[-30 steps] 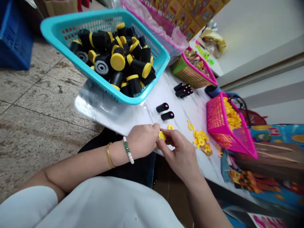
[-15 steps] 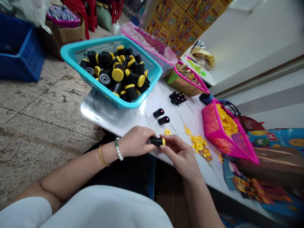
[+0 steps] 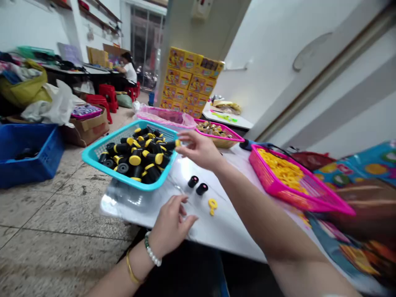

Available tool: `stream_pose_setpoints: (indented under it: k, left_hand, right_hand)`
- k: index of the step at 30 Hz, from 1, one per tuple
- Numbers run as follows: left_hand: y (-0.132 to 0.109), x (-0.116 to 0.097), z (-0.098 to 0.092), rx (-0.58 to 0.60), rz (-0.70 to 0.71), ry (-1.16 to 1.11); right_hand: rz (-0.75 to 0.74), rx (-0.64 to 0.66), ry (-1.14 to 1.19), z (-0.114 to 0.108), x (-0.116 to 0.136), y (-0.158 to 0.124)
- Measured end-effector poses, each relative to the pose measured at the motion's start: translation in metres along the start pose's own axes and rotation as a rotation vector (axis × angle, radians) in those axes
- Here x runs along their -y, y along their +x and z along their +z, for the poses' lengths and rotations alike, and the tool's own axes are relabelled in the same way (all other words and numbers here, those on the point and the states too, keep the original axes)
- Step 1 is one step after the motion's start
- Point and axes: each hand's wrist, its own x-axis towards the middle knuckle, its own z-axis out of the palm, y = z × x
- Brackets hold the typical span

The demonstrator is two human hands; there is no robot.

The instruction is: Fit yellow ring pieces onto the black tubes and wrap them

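Observation:
My right hand (image 3: 198, 150) reaches over the right rim of a turquoise basket (image 3: 148, 186). Its thumb and fingertips pinch the yellow-capped end of a small black cylinder (image 3: 170, 145), whose other end points into the basket. Many similar black cylinders with yellow caps (image 3: 136, 159) lie heaped inside. My left hand (image 3: 173, 222) hovers at the near table edge, fingers loosely bent and apart, holding nothing. Beyond it stand two black cylinders with pink-marked tops (image 3: 198, 185). Right of that hand lies a yellow ring piece (image 3: 213, 205) on the table.
A pink basket of yellow rings (image 3: 260, 181) stands at the right, another pink basket of brownish pieces (image 3: 229, 142) farther back. Yellow cartons (image 3: 188, 82) are stacked behind. A blue crate (image 3: 27, 165) sits on the floor; a seated person (image 3: 128, 72) is far off.
My right hand has moved from the near edge up to the turquoise basket with the capped cylinder. The left hand has let go of it and opened. The view has tilted up.

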Motion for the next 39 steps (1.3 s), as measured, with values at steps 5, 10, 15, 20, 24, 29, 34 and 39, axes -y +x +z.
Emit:
stream_pose_setpoints:
  k: [5, 10, 15, 20, 24, 29, 34, 39]
  left_hand:
    - [0.001, 0.000, -0.003, 0.012, 0.024, 0.019]
    - [0.019, -0.004, -0.015, 0.159, -0.021, 0.063]
    - [0.064, -0.007, -0.019, 0.165, 0.030, 0.307]
    - [0.106, -0.007, -0.001, 0.205, 0.034, 0.429]
    - [0.115, -0.010, 0.000, 0.187, 0.012, 0.424]
    - [0.074, -0.021, -0.021, 0.244, 0.008, 0.399]
    - [0.022, -0.019, -0.018, 0.267, 0.188, 0.372]
    - [0.015, -0.013, -0.005, 0.240, 0.195, 0.342]
  right_hand:
    - [-0.023, -0.171, -0.081, -0.038, -0.020, -0.032]
    - [0.165, -0.050, -0.357, -0.055, -0.051, -0.143]
    - [-0.023, 0.272, -0.528, -0.028, -0.075, -0.200]
    - [0.025, 0.473, -0.691, -0.029, -0.061, -0.194]
    - [0.100, 0.574, -0.711, -0.034, -0.055, -0.185]
    - [0.259, 0.621, -0.499, -0.040, -0.060, -0.198]
    - [0.313, 0.551, -0.341, -0.047, -0.060, -0.210]
    - [0.404, 0.312, -0.218, -0.043, -0.056, -0.200]
